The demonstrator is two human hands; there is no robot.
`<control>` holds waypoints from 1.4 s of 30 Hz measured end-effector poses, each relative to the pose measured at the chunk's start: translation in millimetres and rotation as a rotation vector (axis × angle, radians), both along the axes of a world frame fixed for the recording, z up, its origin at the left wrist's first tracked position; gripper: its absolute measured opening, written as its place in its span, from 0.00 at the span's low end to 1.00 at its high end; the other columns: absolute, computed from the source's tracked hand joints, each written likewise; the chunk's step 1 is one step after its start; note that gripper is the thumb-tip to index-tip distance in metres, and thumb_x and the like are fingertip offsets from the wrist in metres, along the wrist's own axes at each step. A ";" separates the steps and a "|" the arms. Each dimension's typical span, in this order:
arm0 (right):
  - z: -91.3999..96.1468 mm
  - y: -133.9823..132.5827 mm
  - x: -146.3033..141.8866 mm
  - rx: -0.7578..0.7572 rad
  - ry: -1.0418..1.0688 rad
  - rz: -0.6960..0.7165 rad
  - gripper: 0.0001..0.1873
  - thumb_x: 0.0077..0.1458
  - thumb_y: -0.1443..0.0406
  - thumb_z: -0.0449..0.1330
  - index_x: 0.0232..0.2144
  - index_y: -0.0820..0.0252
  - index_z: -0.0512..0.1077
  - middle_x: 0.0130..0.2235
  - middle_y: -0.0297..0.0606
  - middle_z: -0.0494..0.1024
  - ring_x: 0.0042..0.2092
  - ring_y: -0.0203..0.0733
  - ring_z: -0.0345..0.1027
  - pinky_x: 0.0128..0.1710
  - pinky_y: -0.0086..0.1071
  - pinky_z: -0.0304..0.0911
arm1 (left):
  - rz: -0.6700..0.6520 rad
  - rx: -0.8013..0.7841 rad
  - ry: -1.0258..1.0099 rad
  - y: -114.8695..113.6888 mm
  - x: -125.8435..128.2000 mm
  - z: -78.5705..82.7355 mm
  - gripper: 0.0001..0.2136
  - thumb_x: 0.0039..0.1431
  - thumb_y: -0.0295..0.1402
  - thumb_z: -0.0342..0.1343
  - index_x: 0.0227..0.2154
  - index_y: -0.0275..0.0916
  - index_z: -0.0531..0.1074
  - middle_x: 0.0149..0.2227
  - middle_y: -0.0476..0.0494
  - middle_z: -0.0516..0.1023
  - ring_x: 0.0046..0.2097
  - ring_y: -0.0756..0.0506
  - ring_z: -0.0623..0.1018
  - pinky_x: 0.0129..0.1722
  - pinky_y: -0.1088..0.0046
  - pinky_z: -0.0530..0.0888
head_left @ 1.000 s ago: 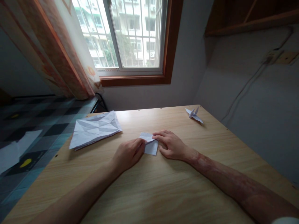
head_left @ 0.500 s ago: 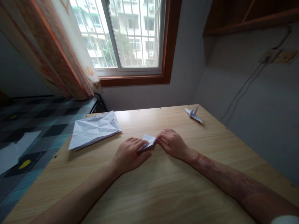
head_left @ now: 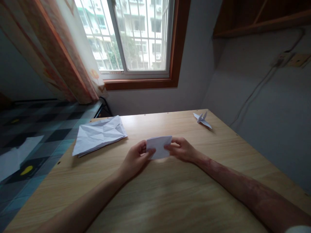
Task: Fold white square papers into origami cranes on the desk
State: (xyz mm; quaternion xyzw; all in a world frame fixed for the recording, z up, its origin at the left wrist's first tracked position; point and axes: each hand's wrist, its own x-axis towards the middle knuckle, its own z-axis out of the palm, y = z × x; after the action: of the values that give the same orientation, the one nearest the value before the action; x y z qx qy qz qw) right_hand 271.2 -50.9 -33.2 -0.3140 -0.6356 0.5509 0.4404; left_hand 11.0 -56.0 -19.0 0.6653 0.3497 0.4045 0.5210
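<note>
Paper [head_left: 159, 145], white and folded into a small rectangle, is held by us above the middle part of the desk [head_left: 155, 197]. Its broad face is turned toward us, and it stands raised rather than lying flat. At its upper edge we can see more than one layer. Whether its lower edge touches the desk, we cannot tell.

Our left hand [head_left: 138, 154] pinches the left side narrowly: the thumb lies on the near face, and the bent fingers are at the edge and behind. Our right hand [head_left: 181, 149] pinches the right side in a similar manner, with its thumb on the near face also. Between the two thumbs we see a bare part of the sheet.

To the left of our hands, near the far left corner of the desk, we have a stack of creased sheets [head_left: 100, 132], with star-like fold lines on the top one. To the right, near the far right corner, a folded paper bird [head_left: 202, 120] rests with its wings spread.

On our left, beside the desk, we see a bed [head_left: 68, 113] with a checked cover, and some white sheets [head_left: 14, 161] lie on it. Beyond the desk we face a barred window [head_left: 145, 38].
</note>
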 end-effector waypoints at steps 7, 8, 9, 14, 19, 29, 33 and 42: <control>-12.5 12.7 0.4 -0.045 0.017 -0.088 0.21 0.64 0.50 0.71 0.49 0.59 0.82 0.43 0.40 0.87 0.43 0.46 0.81 0.42 0.35 0.75 | -0.089 0.102 0.165 -2.7 1.6 0.7 0.16 0.68 0.40 0.65 0.53 0.38 0.77 0.52 0.35 0.85 0.55 0.35 0.84 0.56 0.58 0.82; -13.3 13.2 0.6 -0.039 -0.002 -0.078 0.21 0.65 0.51 0.70 0.52 0.58 0.81 0.44 0.40 0.87 0.43 0.46 0.81 0.40 0.34 0.74 | -0.064 0.149 0.221 -2.0 0.5 0.4 0.16 0.68 0.39 0.65 0.53 0.38 0.77 0.52 0.34 0.85 0.55 0.35 0.84 0.56 0.58 0.82; -13.7 13.3 0.8 -0.021 -0.036 -0.076 0.21 0.65 0.53 0.70 0.55 0.58 0.79 0.45 0.40 0.87 0.42 0.45 0.81 0.39 0.33 0.73 | -0.036 0.189 0.272 -1.3 -0.4 0.1 0.16 0.67 0.39 0.66 0.54 0.38 0.77 0.52 0.34 0.85 0.54 0.35 0.84 0.55 0.58 0.82; -12.9 14.6 2.9 0.181 -0.302 -0.168 0.21 0.65 0.60 0.69 0.58 0.57 0.78 0.43 0.38 0.84 0.38 0.40 0.74 0.36 0.31 0.68 | 0.025 0.182 0.239 -1.3 0.0 1.4 0.20 0.67 0.38 0.65 0.58 0.39 0.72 0.54 0.36 0.84 0.52 0.37 0.85 0.52 0.60 0.83; -11.1 16.1 4.9 0.341 -0.457 -0.295 0.29 0.61 0.63 0.72 0.63 0.55 0.75 0.43 0.36 0.82 0.41 0.44 0.72 0.43 0.36 0.69 | -0.026 0.140 0.193 -1.4 1.0 2.5 0.13 0.70 0.40 0.62 0.51 0.39 0.75 0.45 0.41 0.85 0.49 0.40 0.85 0.50 0.62 0.83; -8.3 12.7 5.8 0.493 -0.543 -0.287 0.28 0.63 0.66 0.72 0.63 0.51 0.73 0.53 0.40 0.83 0.55 0.51 0.74 0.60 0.46 0.69 | 0.048 0.719 0.590 0.7 -3.6 -0.9 0.15 0.70 0.32 0.61 0.57 0.45 0.76 0.63 0.37 0.80 0.62 0.35 0.80 0.64 0.49 0.76; -8.0 11.9 4.9 0.502 -0.541 -0.295 0.28 0.63 0.66 0.72 0.62 0.52 0.73 0.53 0.39 0.83 0.55 0.50 0.75 0.61 0.46 0.68 | -0.103 0.791 0.739 -5.9 -1.7 3.8 0.15 0.76 0.34 0.54 0.61 0.47 0.77 0.64 0.40 0.82 0.60 0.36 0.82 0.62 0.51 0.77; -9.1 11.9 4.8 0.476 -0.555 -0.373 0.23 0.59 0.65 0.74 0.55 0.55 0.77 0.45 0.39 0.82 0.50 0.50 0.74 0.53 0.43 0.69 | -0.064 0.804 0.881 -6.6 -4.7 8.1 0.18 0.76 0.39 0.55 0.63 0.45 0.76 0.67 0.39 0.79 0.61 0.33 0.80 0.61 0.48 0.76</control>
State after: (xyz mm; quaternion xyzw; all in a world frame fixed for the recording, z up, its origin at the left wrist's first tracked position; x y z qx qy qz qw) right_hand 276.0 -39.0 -42.3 -0.4499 -0.7722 0.1933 0.4049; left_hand 6.2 -62.6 -10.9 0.9257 0.3321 0.1751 0.0460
